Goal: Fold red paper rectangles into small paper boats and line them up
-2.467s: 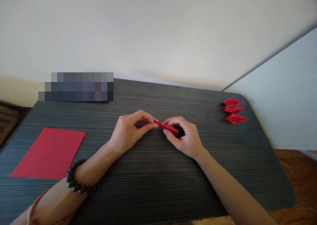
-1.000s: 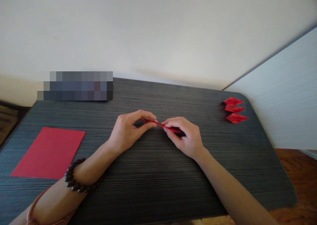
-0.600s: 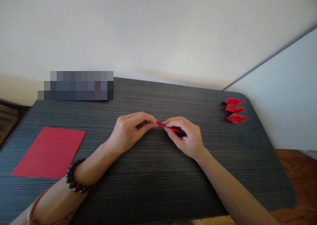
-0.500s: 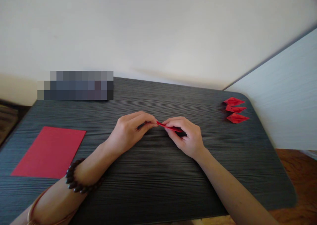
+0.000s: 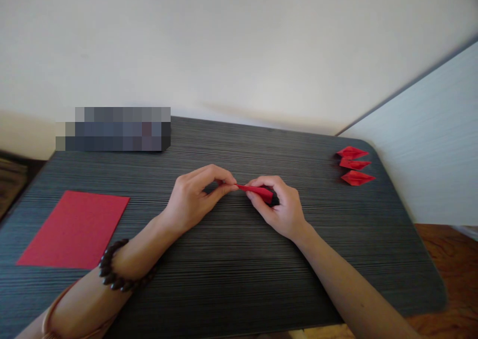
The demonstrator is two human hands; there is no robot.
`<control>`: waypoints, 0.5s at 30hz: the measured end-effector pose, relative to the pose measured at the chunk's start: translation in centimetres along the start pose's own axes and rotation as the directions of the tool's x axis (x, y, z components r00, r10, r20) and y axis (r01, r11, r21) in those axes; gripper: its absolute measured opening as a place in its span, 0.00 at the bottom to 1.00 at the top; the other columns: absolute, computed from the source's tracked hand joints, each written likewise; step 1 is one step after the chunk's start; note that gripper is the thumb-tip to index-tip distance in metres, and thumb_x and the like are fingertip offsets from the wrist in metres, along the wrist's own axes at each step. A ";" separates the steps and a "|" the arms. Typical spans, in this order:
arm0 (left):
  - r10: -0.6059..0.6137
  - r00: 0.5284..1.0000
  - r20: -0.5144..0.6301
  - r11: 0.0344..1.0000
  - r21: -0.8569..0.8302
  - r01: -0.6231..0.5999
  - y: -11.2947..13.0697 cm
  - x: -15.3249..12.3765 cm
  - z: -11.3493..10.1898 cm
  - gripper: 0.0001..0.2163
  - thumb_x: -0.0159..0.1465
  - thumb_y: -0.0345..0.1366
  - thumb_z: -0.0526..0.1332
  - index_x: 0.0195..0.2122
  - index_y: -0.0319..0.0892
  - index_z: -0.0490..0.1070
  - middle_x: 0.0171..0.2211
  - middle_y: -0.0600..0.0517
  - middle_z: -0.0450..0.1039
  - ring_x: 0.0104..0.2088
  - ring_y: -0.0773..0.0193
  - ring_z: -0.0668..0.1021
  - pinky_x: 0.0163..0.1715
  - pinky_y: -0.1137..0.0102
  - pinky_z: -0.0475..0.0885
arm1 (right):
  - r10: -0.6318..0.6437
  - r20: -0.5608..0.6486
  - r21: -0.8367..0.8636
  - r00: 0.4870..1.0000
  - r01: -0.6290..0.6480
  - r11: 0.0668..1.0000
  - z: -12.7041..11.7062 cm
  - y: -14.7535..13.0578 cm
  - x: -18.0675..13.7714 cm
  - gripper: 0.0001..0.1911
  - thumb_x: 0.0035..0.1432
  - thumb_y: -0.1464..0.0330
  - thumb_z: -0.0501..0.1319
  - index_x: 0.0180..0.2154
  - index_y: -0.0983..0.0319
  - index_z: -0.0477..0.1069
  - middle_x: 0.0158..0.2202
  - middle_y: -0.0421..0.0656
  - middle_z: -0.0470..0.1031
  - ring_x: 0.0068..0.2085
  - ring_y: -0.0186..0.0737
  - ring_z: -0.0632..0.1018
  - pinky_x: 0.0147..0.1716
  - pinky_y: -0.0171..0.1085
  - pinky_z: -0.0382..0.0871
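1. Pinching the narrow tip of a slim, folded red paper piece (image 5: 265, 194), our left hand (image 5: 197, 197) has thumb and forefinger pressed together on it.
2. Our right hand (image 5: 281, 207) grips the same piece farther along, thumb below and forefinger above, its wider end lying inside the curl of the fingers.
3. We have the piece between our two hands, over the middle of a dark, wood-grained table (image 5: 231, 279); we cannot tell whether it touches the tabletop.
4. On our left wrist sits a dark bracelet of round beads (image 5: 110, 269), with a thin brown band (image 5: 48, 321) farther up the forearm.
5. Beside that forearm we see flat, square-cut red paper (image 5: 74, 229), one corner hidden behind our arm.
6. Near the table's far right corner lie three pointed, folded red paper shapes (image 5: 354, 165), close together in a row.
7. At the far left, a pixelated dark object (image 5: 119, 132) stands before a plain white wall (image 5: 239, 45).
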State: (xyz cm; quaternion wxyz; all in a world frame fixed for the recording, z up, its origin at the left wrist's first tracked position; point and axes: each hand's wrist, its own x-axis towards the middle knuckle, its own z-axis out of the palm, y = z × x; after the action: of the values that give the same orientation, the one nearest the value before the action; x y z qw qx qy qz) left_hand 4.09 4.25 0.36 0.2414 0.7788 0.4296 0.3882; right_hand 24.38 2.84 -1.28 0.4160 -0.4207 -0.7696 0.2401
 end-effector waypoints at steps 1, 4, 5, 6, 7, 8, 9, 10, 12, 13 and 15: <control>0.014 1.000 0.005 1.000 -0.003 -0.014 0.0 0.0 0.0 0.01 0.61 0.31 0.62 0.34 0.43 0.71 0.33 0.55 0.76 0.36 0.66 0.78 0.39 0.72 0.72 | 0.006 -0.003 0.006 1.000 -0.006 1.000 0.0 0.0 0.0 0.09 0.57 0.71 0.61 0.41 0.57 0.66 0.37 0.41 0.77 0.36 0.36 0.79 0.37 0.36 0.73; 0.069 0.997 0.023 0.997 -0.018 -0.069 0.0 0.1 -0.1 0.03 0.62 0.29 0.60 0.33 0.43 0.72 0.34 0.54 0.77 0.37 0.66 0.78 0.40 0.72 0.72 | 0.026 -0.006 0.019 1.000 -0.026 0.999 0.1 0.0 -0.1 0.10 0.56 0.71 0.61 0.41 0.57 0.66 0.37 0.40 0.77 0.36 0.36 0.79 0.37 0.36 0.73; 0.078 0.997 0.030 0.997 -0.018 -0.077 0.0 0.1 -0.1 0.04 0.63 0.28 0.59 0.33 0.42 0.72 0.35 0.53 0.77 0.38 0.66 0.78 0.41 0.72 0.72 | 0.033 -0.005 0.020 0.999 -0.033 0.999 0.1 0.0 -0.1 0.10 0.56 0.71 0.61 0.41 0.57 0.66 0.37 0.40 0.77 0.36 0.36 0.79 0.37 0.36 0.73; 0.077 0.996 0.035 0.997 -0.017 -0.076 0.0 0.1 -0.1 0.04 0.63 0.28 0.59 0.33 0.42 0.72 0.36 0.53 0.77 0.39 0.67 0.78 0.42 0.72 0.72 | 0.037 -0.005 0.020 0.999 -0.037 0.999 0.1 0.0 -0.1 0.10 0.56 0.71 0.61 0.41 0.57 0.66 0.37 0.40 0.77 0.36 0.36 0.79 0.37 0.35 0.73; 0.068 0.997 0.039 0.998 -0.017 -0.068 0.0 0.1 -0.1 0.04 0.63 0.28 0.59 0.33 0.42 0.72 0.37 0.53 0.77 0.40 0.67 0.78 0.43 0.73 0.72 | 0.038 -0.007 0.020 0.999 -0.038 0.999 0.1 0.0 -0.1 0.10 0.56 0.71 0.62 0.41 0.58 0.66 0.37 0.40 0.77 0.36 0.35 0.79 0.37 0.35 0.72; 0.052 0.998 0.046 0.999 -0.018 -0.052 -0.1 0.1 -0.1 0.04 0.63 0.29 0.59 0.34 0.42 0.73 0.38 0.53 0.78 0.40 0.67 0.78 0.43 0.74 0.71 | 0.038 -0.010 0.018 0.999 -0.038 0.999 0.1 0.0 -0.1 0.10 0.56 0.71 0.62 0.41 0.58 0.66 0.37 0.40 0.77 0.36 0.35 0.79 0.37 0.35 0.72; 0.030 0.998 0.054 0.999 -0.021 -0.029 -0.1 0.0 -0.1 0.03 0.63 0.30 0.59 0.34 0.42 0.73 0.38 0.54 0.78 0.39 0.67 0.79 0.43 0.74 0.71 | 0.037 -0.012 0.014 0.999 -0.036 0.999 0.1 0.0 -0.1 0.10 0.56 0.71 0.62 0.41 0.58 0.67 0.36 0.40 0.77 0.36 0.35 0.79 0.37 0.34 0.72; 0.005 0.998 0.062 1.000 -0.026 -0.003 -0.1 0.0 0.0 0.02 0.63 0.31 0.60 0.35 0.42 0.73 0.38 0.54 0.78 0.39 0.67 0.79 0.42 0.74 0.71 | 0.037 -0.016 0.008 0.999 -0.037 0.999 0.1 0.0 -0.1 0.10 0.56 0.71 0.62 0.41 0.58 0.67 0.36 0.40 0.77 0.36 0.35 0.79 0.37 0.34 0.72; -0.060 0.995 0.086 0.997 -0.047 0.064 0.0 -0.1 -0.1 0.04 0.62 0.35 0.62 0.36 0.43 0.74 0.37 0.55 0.79 0.37 0.66 0.80 0.40 0.74 0.72 | 0.047 -0.025 -0.006 0.999 -0.047 0.999 0.1 0.0 -0.1 0.10 0.56 0.71 0.62 0.41 0.58 0.67 0.36 0.39 0.77 0.36 0.35 0.79 0.36 0.34 0.72; -0.105 0.989 0.104 0.991 -0.069 0.113 0.0 0.0 -0.1 0.05 0.61 0.36 0.62 0.36 0.43 0.74 0.36 0.54 0.79 0.35 0.66 0.80 0.39 0.74 0.73 | 0.055 -0.032 -0.012 0.998 -0.055 0.998 0.1 0.0 -0.1 0.09 0.56 0.71 0.62 0.41 0.57 0.67 0.36 0.39 0.77 0.36 0.35 0.79 0.36 0.34 0.72; -0.212 0.965 0.156 0.960 -0.151 0.236 0.2 0.1 -0.3 0.07 0.62 0.39 0.61 0.37 0.42 0.75 0.34 0.53 0.79 0.32 0.66 0.80 0.35 0.74 0.74 | 0.066 -0.046 -0.019 0.997 -0.067 0.998 0.1 0.1 -0.1 0.09 0.56 0.71 0.61 0.41 0.57 0.68 0.36 0.39 0.78 0.36 0.35 0.79 0.36 0.35 0.72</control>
State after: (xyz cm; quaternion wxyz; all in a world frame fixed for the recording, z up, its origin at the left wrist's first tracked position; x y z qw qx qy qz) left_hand 4.00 4.28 0.66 0.3778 0.7270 0.4631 0.3381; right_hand 24.34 2.81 -1.41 0.4208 -0.4558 -0.7479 0.2362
